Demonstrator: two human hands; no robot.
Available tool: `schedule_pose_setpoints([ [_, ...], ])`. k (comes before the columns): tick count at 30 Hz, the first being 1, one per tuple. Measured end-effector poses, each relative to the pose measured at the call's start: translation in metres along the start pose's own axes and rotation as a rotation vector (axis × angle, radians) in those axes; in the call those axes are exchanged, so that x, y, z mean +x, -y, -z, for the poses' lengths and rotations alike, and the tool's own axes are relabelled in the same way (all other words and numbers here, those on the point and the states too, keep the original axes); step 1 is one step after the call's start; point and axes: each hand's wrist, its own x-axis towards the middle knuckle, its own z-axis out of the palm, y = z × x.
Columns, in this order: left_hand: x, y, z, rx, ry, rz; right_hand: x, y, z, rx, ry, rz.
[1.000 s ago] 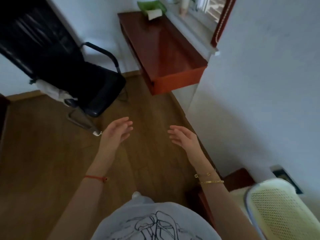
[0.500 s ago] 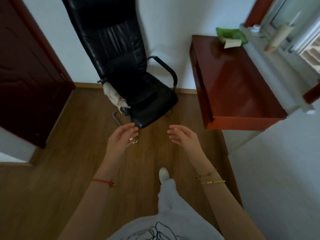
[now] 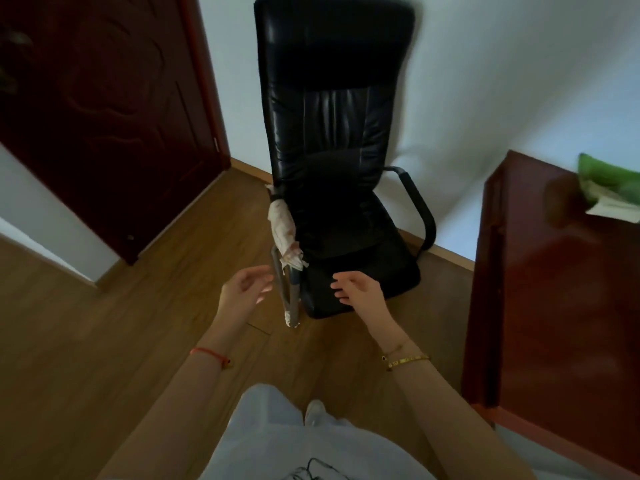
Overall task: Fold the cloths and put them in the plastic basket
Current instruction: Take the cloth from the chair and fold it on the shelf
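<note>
Two hands are out in front in the head view, and both are empty. The left hand [image 3: 246, 292] is at about 7 o'clock from the middle of the picture, with its fingers spread loose and holding nothing. The right hand [image 3: 360, 294] is at about 5 o'clock, also loose and open, with nothing in it. The two hands are apart from each other.

A black office chair [image 3: 332, 161] stands at 12 o'clock against the white wall. Its seat looks bare. A whitish rag [image 3: 283, 230] is wrapped around the chair's arm on the left side of the picture, just above the left hand. It looks tied on, so I think it is not one of the cloths to fold.

A dark door [image 3: 104, 109] is at 10 o'clock. A red-brown table [image 3: 554, 289] is at 3 o'clock, with a green thing [image 3: 609, 178] on its far corner.

No cloths to fold and no plastic basket show here, so I cannot tell where they are. Nothing looks folded or put away. I think finding the cloths, folding them and putting them in the basket are all left to do.
</note>
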Motion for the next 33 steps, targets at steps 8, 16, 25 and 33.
schedule_pose_setpoints([
  [8,0.139,0.010,0.004,0.180,0.001,0.100,0.132,0.004,-0.044,-0.107,0.016,-0.125],
  [16,0.246,0.045,-0.016,0.427,0.180,0.183,0.220,-0.017,-0.081,-0.312,-0.045,-0.125],
  [25,0.297,0.116,-0.058,0.513,0.203,0.148,0.301,-0.084,-0.103,-0.443,0.037,-0.180],
  [33,0.308,0.138,-0.062,0.557,0.070,-0.033,0.321,-0.115,-0.112,-0.389,0.054,-0.153],
])
